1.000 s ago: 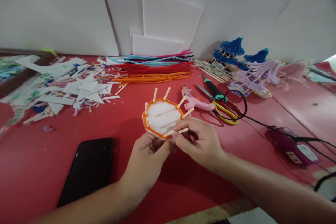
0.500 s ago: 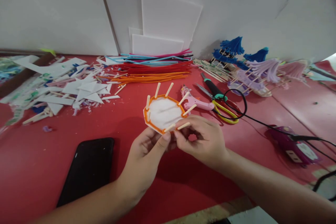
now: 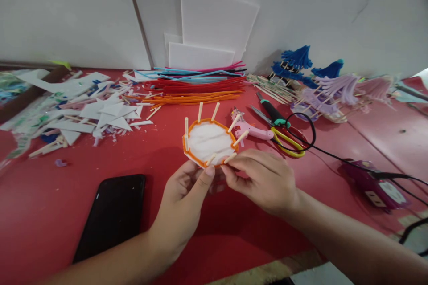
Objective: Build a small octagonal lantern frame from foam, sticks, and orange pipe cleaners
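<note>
Left hand (image 3: 183, 198): pinching the near rim of the white disc (image 3: 209, 142).
Right hand (image 3: 259, 178): narrowing its fingertips beside the near-right stick (image 3: 230, 158); grip unclear.
Change: near sticks are standing steeper than a second ago, suggesting alignment is being adjusted.
Disc: hovering above the red counter (image 3: 160, 151), toward its near edge.

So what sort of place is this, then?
Probably a craft workbench: a pink glue gun lies on the red tabletop, bundles of coloured, fuzzy-looking strips lie near the back wall, and white offcuts are heaped at the left.
</note>
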Action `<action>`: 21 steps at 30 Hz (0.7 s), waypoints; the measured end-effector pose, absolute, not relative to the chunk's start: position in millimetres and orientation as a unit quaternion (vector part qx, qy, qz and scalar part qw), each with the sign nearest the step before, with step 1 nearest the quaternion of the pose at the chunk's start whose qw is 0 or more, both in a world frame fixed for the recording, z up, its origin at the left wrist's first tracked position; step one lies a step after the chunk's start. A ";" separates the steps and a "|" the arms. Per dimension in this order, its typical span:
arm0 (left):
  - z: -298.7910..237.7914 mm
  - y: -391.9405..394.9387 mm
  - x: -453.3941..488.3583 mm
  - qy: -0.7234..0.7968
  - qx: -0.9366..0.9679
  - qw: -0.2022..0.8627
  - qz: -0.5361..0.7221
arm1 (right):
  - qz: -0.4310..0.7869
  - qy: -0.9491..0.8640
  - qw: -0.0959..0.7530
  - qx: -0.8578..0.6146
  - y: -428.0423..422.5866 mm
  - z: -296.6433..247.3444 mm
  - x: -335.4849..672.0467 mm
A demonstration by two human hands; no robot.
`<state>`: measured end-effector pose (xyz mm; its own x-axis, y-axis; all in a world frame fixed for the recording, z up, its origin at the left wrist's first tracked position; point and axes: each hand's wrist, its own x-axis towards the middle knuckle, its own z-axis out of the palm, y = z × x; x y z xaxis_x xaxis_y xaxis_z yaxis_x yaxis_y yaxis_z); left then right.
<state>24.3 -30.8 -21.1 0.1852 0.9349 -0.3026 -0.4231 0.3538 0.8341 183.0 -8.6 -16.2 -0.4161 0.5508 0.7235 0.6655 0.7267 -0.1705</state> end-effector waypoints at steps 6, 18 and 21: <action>-22.5 -30.1 24.0 0.428 0.298 0.711 0.472 | -0.106 -0.859 0.370 -0.339 -3.5 -17.0 187.4; -22.1 -28.3 22.7 0.416 0.309 0.722 0.459 | -0.096 -0.871 0.381 -0.294 2.3 -21.6 189.5; -22.3 -28.2 23.2 0.406 0.306 0.729 0.459 | -0.071 -0.872 0.380 -0.300 1.8 -23.1 188.1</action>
